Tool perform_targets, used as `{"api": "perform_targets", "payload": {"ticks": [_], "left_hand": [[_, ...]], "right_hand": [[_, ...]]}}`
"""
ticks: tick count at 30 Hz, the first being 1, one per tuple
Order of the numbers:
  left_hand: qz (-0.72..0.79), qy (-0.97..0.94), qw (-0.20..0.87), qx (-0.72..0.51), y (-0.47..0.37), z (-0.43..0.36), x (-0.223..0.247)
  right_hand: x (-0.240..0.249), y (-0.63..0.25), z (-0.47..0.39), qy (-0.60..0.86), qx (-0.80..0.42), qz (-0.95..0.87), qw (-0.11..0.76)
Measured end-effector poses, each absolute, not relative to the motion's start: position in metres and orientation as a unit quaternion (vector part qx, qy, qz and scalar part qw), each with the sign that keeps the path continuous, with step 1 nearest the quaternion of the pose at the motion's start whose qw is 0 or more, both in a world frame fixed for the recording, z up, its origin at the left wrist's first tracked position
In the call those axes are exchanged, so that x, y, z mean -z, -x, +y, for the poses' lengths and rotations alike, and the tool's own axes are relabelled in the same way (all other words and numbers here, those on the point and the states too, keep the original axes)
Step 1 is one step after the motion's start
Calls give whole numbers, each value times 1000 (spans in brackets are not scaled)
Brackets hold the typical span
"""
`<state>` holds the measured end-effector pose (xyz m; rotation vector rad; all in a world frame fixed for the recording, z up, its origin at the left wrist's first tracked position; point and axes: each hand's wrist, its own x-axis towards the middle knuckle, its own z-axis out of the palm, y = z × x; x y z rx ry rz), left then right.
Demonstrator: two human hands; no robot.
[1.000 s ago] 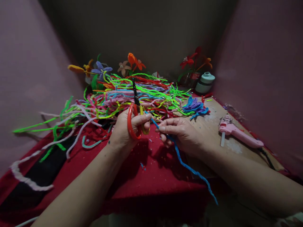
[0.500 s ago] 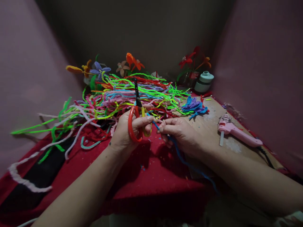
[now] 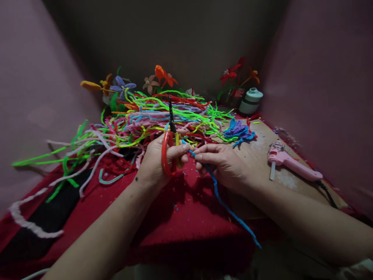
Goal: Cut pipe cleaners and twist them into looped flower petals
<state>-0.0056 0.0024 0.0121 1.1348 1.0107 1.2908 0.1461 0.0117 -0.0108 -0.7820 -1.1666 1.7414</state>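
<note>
My left hand point(image 3: 159, 157) is closed around a pair of scissors point(image 3: 165, 155) with red and yellow handles, its dark blades pointing up and away. Thumb and fingertips of that hand also pinch one end of a blue pipe cleaner point(image 3: 217, 190). Just to the right, my right hand point(image 3: 223, 161) grips the same pipe cleaner between thumb and forefinger, close to the left fingertips. The long free part hangs from under my right hand down past the table's front edge. Behind both hands lies a heap of multicoloured pipe cleaners point(image 3: 175, 112).
A blue and purple pipe-cleaner flower point(image 3: 239, 132) rests on a board point(image 3: 256, 155) at the right, near a pink glue gun point(image 3: 294, 165). A pale green bottle point(image 3: 251, 101) and several finished flowers point(image 3: 164, 76) stand at the back. Red cloth point(image 3: 186, 217) covers the table.
My left hand and the scissors have shifted slightly right, and the scissors have turned a little. The blue pipe cleaner's hanging end has swung left and down.
</note>
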Motion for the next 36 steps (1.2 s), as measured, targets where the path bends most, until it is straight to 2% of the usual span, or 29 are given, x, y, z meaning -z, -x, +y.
{"api": "perform_targets", "payload": {"ticks": [4, 9, 12, 14, 17, 20, 23, 29, 36], "left_hand": [[430, -452, 563, -542, 8, 7, -6], [391, -435, 642, -496, 7, 13, 4], [420, -463, 625, -468, 9, 12, 2], [475, -514, 546, -460, 13, 10, -3], [523, -669, 314, -425, 21, 9, -7], [531, -780, 97, -316, 25, 11, -4], [514, -824, -29, -236, 25, 13, 2], [516, -831, -114, -175, 26, 15, 11], [518, -831, -132, -156, 28, 16, 14]], "right_hand": [[11, -147, 11, 310, -676, -495, 450], [10, -147, 9, 281, -679, -500, 459], [8, -147, 8, 296, -670, -494, 469], [7, -148, 10, 317, -648, -490, 489], [6, -151, 16, 344, -612, -478, 528], [4, -155, 21, 360, -577, -467, 565], [0, -158, 24, 372, -549, -460, 591], [-4, -159, 25, 371, -538, -458, 602], [-4, -158, 25, 378, -543, -452, 598]]}}
